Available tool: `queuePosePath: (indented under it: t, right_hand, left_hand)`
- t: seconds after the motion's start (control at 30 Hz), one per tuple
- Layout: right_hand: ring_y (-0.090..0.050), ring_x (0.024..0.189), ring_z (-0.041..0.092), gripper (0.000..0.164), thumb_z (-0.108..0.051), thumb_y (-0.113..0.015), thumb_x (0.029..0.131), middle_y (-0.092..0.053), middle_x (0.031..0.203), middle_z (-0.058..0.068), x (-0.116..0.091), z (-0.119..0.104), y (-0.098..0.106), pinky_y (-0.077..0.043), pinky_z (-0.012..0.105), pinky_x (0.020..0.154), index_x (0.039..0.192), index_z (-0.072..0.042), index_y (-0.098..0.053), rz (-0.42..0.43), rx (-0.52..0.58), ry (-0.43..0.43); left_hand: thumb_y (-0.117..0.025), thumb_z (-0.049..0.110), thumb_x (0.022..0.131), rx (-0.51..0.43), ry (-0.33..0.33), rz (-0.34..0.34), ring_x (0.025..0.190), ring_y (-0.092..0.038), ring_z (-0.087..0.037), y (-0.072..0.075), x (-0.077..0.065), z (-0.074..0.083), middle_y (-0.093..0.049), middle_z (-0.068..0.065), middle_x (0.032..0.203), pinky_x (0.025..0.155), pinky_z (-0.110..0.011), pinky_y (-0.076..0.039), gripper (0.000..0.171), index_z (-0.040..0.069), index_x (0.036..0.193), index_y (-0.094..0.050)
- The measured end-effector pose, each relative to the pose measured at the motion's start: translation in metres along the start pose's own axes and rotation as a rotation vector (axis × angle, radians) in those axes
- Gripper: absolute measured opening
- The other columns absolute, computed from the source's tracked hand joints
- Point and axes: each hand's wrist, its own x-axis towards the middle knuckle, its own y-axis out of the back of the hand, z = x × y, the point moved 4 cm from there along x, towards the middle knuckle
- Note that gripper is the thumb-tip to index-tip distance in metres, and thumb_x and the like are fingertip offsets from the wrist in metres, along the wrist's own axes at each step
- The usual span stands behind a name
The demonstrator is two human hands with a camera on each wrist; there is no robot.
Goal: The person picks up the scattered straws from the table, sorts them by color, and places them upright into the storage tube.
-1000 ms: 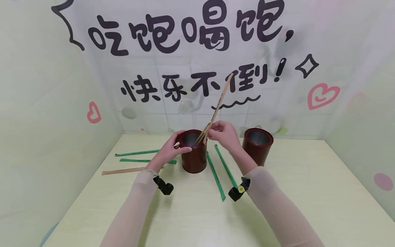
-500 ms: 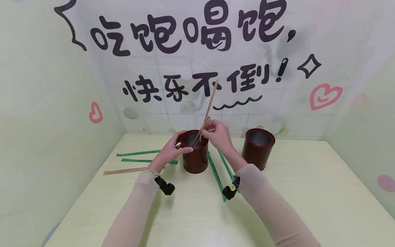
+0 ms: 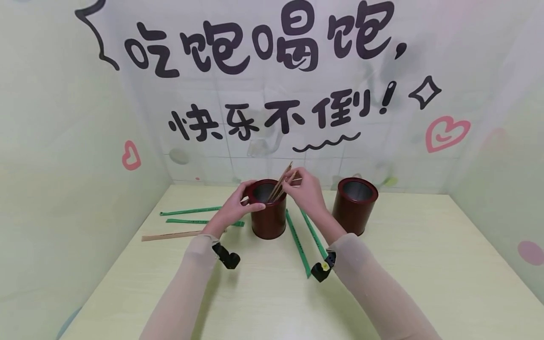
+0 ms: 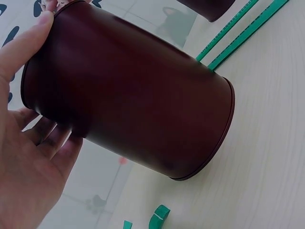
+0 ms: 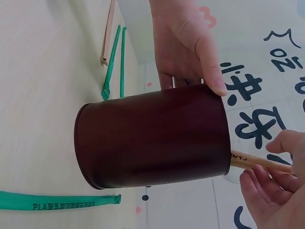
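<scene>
A: What is the setting?

B: A pale, wood-grained table (image 3: 263, 293) fills the lower part of the head view. Behind it hangs a white backdrop (image 3: 255, 89) with large black Chinese lettering (image 3: 284, 120) across the upper half.

A: What is at the centre?

B: A dark red, open-topped cylindrical container (image 3: 268, 219) stands upright on the table, just below the middle of the frame. Slim tan printed sticks (image 3: 278, 187) lean from its mouth toward the upper right. They overlap, so I cannot count them.

A: And the hands?

B: The person's left hand (image 3: 233, 208) grips the container from the left, thumb over the near rim, fingers curved round the side. The right hand (image 3: 305, 189) is at the mouth's right edge, nearly closed, its thumb and fingers pinching tan stick; the right wrist view shows the letters "PLA" printed there.

A: What lies around them?

B: Just right of the container, two slim green printed strips (image 3: 299, 243) slant toward the lower right. Farther right stands a second dark red cylinder (image 3: 352, 212), also open-topped. At left, two more green strips (image 3: 191, 210) lie nearly level above a single tan strip (image 3: 170, 235); the left arm crosses in front. Beige sleeves (image 3: 178, 288) enter from the bottom edge, a small black device (image 3: 229, 259) at each wrist.
</scene>
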Motion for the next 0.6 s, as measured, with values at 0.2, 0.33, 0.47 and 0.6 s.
queuePosePath:
  t: [0.2, 0.33, 0.47, 0.6]
  right_hand:
    - [-0.064, 0.114, 0.031, 0.038, -0.018, -0.070, 0.090, -0.064, 0.121, 0.017, -0.006, 0.012, 0.001, -0.055, 0.040, 0.101, 0.121, 0.000, -0.057, 0.040, 0.078, -0.001]
    - [-0.059, 0.125, 0.031, 0.051, -0.022, -0.073, 0.090, -0.059, 0.132, 0.017, -0.008, 0.024, -0.005, -0.048, 0.041, 0.111, 0.130, -0.001, -0.051, 0.011, 0.115, -0.008]
    - [-0.051, 0.135, 0.029, 0.063, -0.030, -0.074, 0.089, -0.052, 0.142, 0.013, -0.011, 0.036, -0.014, -0.040, 0.042, 0.117, 0.138, -0.005, -0.045, -0.056, 0.126, -0.052]
    - [-0.045, 0.140, 0.030, 0.071, -0.032, -0.076, 0.088, -0.048, 0.147, 0.013, -0.013, 0.043, -0.023, -0.035, 0.045, 0.121, 0.144, -0.007, -0.041, -0.109, 0.138, -0.073]
  left_hand:
    - [-0.072, 0.020, 0.092, -0.008, 0.014, 0.007, 0.148, -0.033, -0.034, 0.000, 0.000, -0.002, -0.037, -0.015, 0.155, 0.122, -0.052, -0.029, 0.078, 0.013, 0.155, -0.027]
    - [-0.072, 0.020, 0.092, -0.013, 0.021, 0.006, 0.148, -0.033, -0.034, 0.000, 0.000, -0.003, -0.037, -0.014, 0.156, 0.122, -0.051, -0.030, 0.077, 0.014, 0.155, -0.027]
    - [-0.073, 0.020, 0.092, -0.005, 0.020, 0.006, 0.147, -0.034, -0.035, 0.000, -0.001, -0.002, -0.037, -0.014, 0.156, 0.122, -0.052, -0.030, 0.079, 0.014, 0.155, -0.027]
    - [-0.072, 0.017, 0.092, -0.001, 0.007, 0.000, 0.148, -0.034, -0.035, 0.000, -0.001, -0.002, -0.036, -0.016, 0.157, 0.122, -0.052, -0.030, 0.080, 0.012, 0.156, -0.025]
